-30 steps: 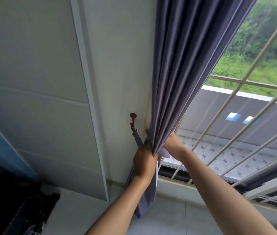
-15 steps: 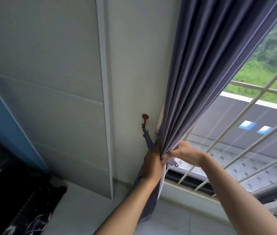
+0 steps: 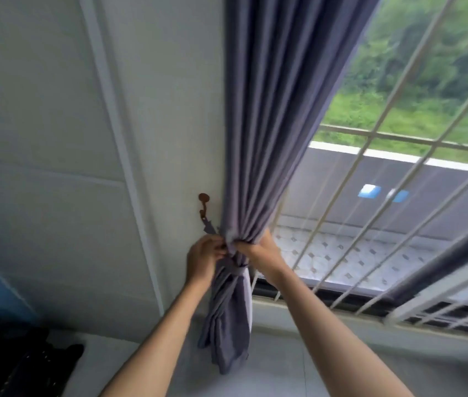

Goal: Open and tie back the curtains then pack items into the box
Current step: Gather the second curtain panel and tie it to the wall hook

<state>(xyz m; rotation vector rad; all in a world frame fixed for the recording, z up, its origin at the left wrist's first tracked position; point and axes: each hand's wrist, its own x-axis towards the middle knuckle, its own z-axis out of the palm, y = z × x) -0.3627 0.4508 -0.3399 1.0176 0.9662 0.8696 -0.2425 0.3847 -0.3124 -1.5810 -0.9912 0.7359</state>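
Note:
A grey-purple curtain (image 3: 270, 116) hangs gathered at the left side of the window. A matching tie-back strap (image 3: 234, 269) runs round the bunched cloth and up to a brown wall hook (image 3: 204, 206). My left hand (image 3: 202, 260) pinches the strap at the left of the bunch, just below the hook. My right hand (image 3: 261, 253) grips the gathered curtain from the right. The fingertips of both hands meet at the front of the bunch. The curtain's tail (image 3: 227, 333) hangs below the strap. No box is in view.
A white window grille (image 3: 370, 196) crosses the pane to the right, with a sill (image 3: 341, 313) below it. A second dark curtain edge (image 3: 456, 253) shows at the far right. Dark objects (image 3: 26, 365) lie at the lower left on a pale surface.
The strap now runs round the front of the bunch. My left hand has let go of the cloth and moved left onto the strap; my right hand came round to the front.

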